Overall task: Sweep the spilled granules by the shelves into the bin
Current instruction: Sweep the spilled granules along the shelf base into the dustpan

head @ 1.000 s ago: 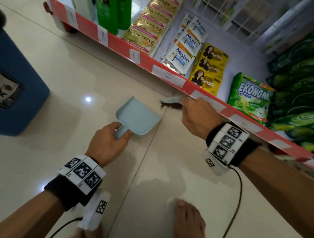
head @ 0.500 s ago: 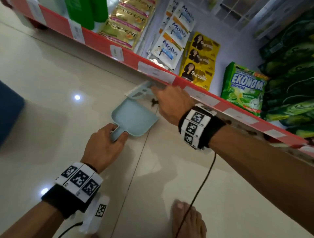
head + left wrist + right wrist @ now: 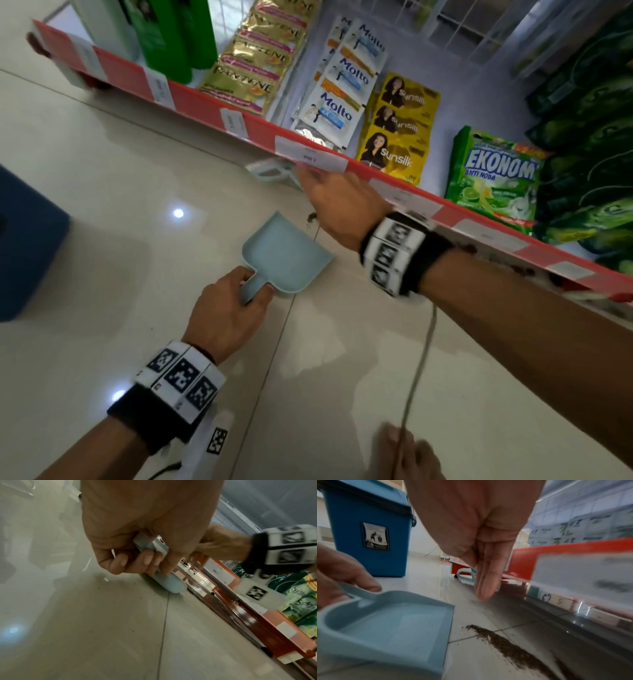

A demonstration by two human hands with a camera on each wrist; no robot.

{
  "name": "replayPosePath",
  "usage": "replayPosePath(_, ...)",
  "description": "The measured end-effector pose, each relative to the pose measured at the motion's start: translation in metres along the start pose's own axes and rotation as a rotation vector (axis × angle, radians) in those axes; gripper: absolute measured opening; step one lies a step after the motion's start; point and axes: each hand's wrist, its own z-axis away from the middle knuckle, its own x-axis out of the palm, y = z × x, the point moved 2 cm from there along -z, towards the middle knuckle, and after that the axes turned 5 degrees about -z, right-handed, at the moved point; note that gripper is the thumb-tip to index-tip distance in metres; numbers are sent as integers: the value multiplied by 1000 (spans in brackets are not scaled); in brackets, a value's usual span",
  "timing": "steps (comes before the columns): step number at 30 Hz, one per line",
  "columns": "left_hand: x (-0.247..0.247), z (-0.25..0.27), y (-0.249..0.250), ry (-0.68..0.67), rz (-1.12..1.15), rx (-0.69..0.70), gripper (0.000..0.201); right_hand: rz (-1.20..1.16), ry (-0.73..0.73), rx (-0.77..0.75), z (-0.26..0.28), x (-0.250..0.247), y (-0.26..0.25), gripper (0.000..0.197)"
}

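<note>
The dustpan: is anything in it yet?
Empty. The dustpan shows a bare blue floor; the granules lie on the tiles beside it.

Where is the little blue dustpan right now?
In the head view the dustpan sits on the floor tiles mid-frame, its handle gripped by the left hand, just left of the brown granules below the red shelf edge.

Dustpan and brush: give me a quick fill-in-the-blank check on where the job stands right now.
1. The left hand holds the dustpan by its ____.
2. The right hand holds a pale blue ____.
3. The granules lie on the floor, so the dustpan holds ____ of them.
4. The bin is coloured ____.

Missing words: handle; brush; none; blue
</note>
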Motion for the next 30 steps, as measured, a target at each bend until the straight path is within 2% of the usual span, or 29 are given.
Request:
replayPosePath(4, -10, 10, -3, 25, -23, -33, 22, 52, 16, -28, -39, 5, -18, 42)
replayPosePath(7, -16, 15, -6, 63, -13, -70, 25, 28, -31, -14, -42, 10, -15, 35)
replayPosePath(10, -20, 18, -8, 106, -18, -113, 21, 4, -119, -20, -15, 11, 0, 24)
replayPosePath(14, -18, 26, -10, 108, -11, -121, 24, 126, -252, -9, 39, 1, 23, 21)
replayPosePath(16, -19, 27, -12, 114, -24, -129, 24, 126, -224, -14, 45, -8, 21, 19)
replayPosePath(21, -30, 19, -20, 172, -15, -153, 23, 25, -81, -155, -9, -16, -30, 33)
replayPosePath(25, -42, 15, -30, 237, -53, -171, 25, 103, 47, -261, -79, -10, -84, 32)
replayPosePath(27, -47, 13, -36, 259, -65, -178, 25, 80, 62, -234, -112, -4, -97, 28)
replayPosePath(30, -52, 13, -42, 272, -67, -179, 23, 18, 24, -135, -134, 5, -90, 29)
